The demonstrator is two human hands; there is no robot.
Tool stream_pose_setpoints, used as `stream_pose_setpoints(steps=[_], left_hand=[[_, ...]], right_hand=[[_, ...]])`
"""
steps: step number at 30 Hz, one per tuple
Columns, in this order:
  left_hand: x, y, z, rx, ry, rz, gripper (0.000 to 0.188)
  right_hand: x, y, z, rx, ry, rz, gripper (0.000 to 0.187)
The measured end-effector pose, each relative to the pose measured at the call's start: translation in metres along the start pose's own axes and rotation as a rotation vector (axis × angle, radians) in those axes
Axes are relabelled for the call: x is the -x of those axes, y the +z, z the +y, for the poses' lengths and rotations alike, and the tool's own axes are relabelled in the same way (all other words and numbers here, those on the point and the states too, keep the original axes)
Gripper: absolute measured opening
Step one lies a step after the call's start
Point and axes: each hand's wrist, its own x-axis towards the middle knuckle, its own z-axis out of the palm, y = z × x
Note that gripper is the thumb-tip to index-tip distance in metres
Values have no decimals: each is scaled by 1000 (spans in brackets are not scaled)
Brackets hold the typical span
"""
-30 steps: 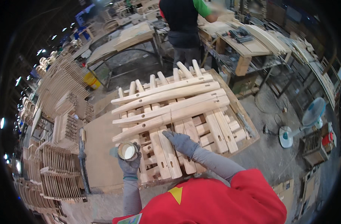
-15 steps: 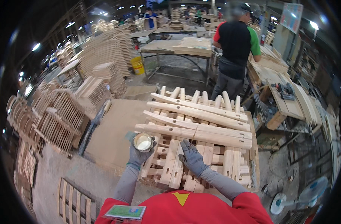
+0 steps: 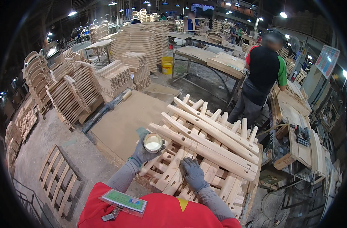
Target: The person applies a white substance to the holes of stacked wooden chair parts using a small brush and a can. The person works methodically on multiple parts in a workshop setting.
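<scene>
The left hand clasped a small open cup beside the stacked wooden parts; tilting could spill it. The right hand lay flat, fingers spread, on them.

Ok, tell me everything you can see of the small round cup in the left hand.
The cup is small, round and open-topped, with a pale rim and a whitish, creamy filling that reaches near the top. The gloved left hand holds it upright from below and the side, fingers wrapped around its wall. It sits at the near left edge of the stack of wooden parts. Its material cannot be told.
</scene>
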Motion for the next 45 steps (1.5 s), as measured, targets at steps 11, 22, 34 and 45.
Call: stream_pose_setpoints(steps=[11,22,34,45], left_hand=[[-3,0,0,-14,-17,5,60],[1,0,-2,-31,23,38,58],[0,-1,-2,-22,-7,19,63],[-2,-8,-2,43,7,-23,67]], right_hand=[[2,-3,-1,-17,12,-28,48],[0,-1,0,-48,9,-4,46],[2,-4,-3,-45,17,15,42],[3,-6,-1,-12,-3,9,49]])
